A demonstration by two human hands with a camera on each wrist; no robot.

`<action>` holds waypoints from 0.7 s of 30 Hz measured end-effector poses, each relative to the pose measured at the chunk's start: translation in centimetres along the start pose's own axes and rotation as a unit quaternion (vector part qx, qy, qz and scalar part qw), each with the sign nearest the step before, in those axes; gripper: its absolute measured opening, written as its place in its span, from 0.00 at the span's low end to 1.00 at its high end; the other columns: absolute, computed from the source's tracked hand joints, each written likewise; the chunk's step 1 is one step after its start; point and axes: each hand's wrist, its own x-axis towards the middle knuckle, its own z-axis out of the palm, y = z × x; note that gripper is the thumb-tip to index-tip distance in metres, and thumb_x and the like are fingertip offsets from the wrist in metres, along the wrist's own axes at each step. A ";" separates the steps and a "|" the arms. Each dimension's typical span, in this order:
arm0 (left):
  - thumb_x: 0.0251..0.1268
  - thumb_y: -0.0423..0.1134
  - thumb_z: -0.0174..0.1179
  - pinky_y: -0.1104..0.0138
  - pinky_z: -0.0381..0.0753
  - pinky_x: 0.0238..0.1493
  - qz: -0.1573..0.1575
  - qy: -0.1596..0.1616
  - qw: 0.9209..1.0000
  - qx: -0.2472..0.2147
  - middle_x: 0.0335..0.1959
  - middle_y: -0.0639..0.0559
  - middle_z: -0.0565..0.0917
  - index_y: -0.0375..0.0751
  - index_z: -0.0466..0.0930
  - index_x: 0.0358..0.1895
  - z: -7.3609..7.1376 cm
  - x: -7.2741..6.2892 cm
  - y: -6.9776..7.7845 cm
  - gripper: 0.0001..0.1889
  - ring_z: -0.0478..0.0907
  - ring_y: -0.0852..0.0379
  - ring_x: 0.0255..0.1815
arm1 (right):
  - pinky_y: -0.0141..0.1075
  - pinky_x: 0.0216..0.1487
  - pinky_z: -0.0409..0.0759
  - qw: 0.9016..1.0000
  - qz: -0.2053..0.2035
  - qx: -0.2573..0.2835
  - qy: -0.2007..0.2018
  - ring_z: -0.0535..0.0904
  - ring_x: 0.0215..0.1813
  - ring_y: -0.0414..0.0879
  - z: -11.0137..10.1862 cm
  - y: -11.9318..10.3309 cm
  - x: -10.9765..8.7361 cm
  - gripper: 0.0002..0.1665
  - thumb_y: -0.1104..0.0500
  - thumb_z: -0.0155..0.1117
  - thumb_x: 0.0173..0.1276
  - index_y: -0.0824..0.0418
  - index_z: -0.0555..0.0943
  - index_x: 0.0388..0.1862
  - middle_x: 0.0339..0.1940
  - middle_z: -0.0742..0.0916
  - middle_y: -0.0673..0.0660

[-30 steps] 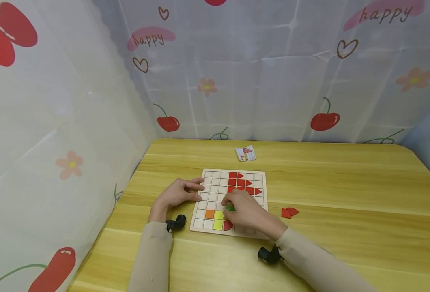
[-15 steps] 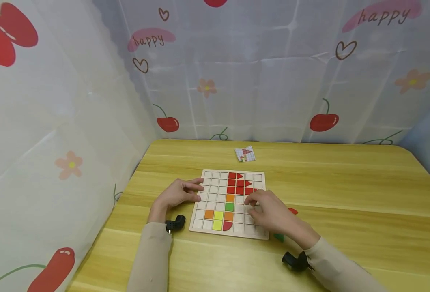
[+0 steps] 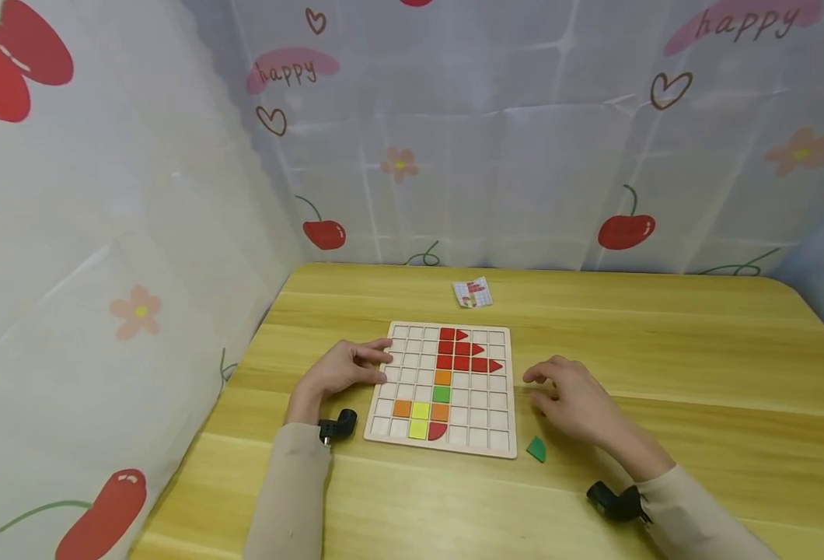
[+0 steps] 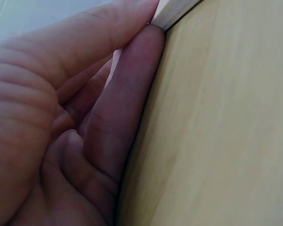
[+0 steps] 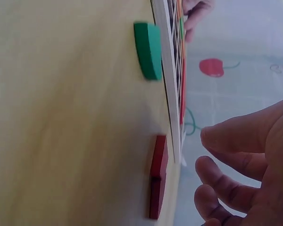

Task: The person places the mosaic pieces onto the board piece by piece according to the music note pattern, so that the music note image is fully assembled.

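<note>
A pale wooden grid board (image 3: 486, 424) lies on the table. Red squares (image 3: 446, 348) and triangle-tipped rows fill part of its upper half; orange, a green square (image 3: 441, 394), yellow and a red quarter-circle (image 3: 437, 430) sit lower down. My left hand (image 3: 338, 369) touches the board's left edge with its fingertips, as the left wrist view also shows. Just off the board's right side, my right hand (image 3: 573, 400) hovers with loosely bent fingers and nothing between them. Beneath it lie two red pieces (image 5: 159, 157), hidden in the head view. A green quarter-circle (image 3: 536, 449) lies near the board's lower right corner.
Behind the board is a small card (image 3: 473, 292) printed with a coloured grid pattern. The wooden table (image 3: 720, 373) runs up to a patterned curtain (image 3: 496, 179) at the back, with another curtain along the left.
My right hand has left the green square in the grid and moved right, off the board and over the red pieces. The left hand stays at the board's edge.
</note>
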 end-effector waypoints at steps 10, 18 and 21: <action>0.59 0.35 0.75 0.56 0.69 0.74 -0.007 -0.002 1.000 0.002 0.73 0.61 0.76 0.49 0.91 0.53 0.0 0.0 -0.1 0.17 0.60 0.57 0.83 | 0.49 0.47 0.79 0.999 0.034 -0.017 -0.029 0.81 0.42 0.50 -0.8 2.2 -0.1 0.05 0.66 0.68 0.68 0.59 0.88 0.38 0.38 0.85 0.54; 0.58 0.35 0.76 0.54 0.66 0.76 -0.005 -0.001 1.000 -0.001 0.73 0.61 0.77 0.49 0.91 0.53 0.0 0.0 0.0 0.18 0.60 0.57 0.83 | 0.46 0.45 0.79 0.996 0.066 -0.016 -0.062 0.79 0.39 0.45 -0.7 3.1 -0.1 0.04 0.65 0.68 0.69 0.61 0.86 0.41 0.37 0.84 0.53; 0.59 0.35 0.76 0.54 0.66 0.76 -0.001 -0.002 1.000 0.003 0.73 0.61 0.77 0.48 0.91 0.53 -0.1 0.1 0.0 0.18 0.60 0.57 0.82 | 0.46 0.44 0.79 0.995 0.074 -0.012 -0.070 0.79 0.38 0.46 -1.1 3.3 -0.1 0.03 0.65 0.68 0.70 0.62 0.86 0.41 0.37 0.85 0.54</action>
